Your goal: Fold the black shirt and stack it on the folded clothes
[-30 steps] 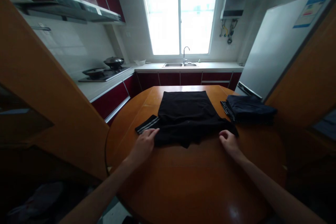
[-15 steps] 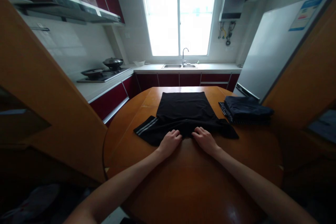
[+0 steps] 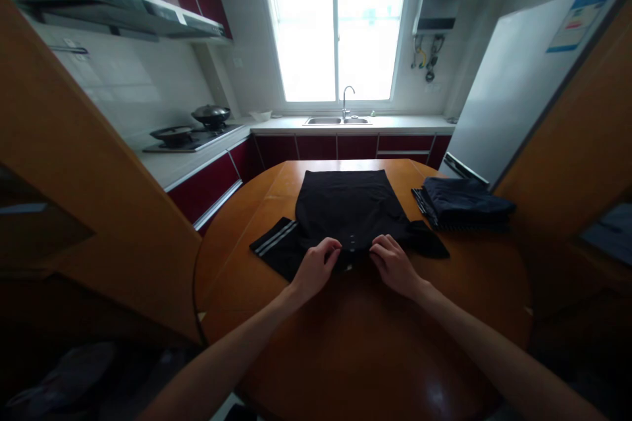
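Shirt: black shirt (image 3: 345, 207) flat on the round surface (image 3: 355, 348), collar end nearest the person.
Hands: left hand (image 3: 316, 268) and right hand (image 3: 395, 264) close together at the collar, fingers curled, pinching the cloth either side of the small buttons.
Change: half a second back the hands lay flatter on that edge; now the buttons show.
Room: striped sleeve (image 3: 273, 241) spread left; folded dark stack (image 3: 464, 207) apart at right. Bare wood near the person.

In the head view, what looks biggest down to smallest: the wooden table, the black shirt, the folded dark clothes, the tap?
1. wooden table
2. black shirt
3. folded dark clothes
4. tap, though it is farthest away
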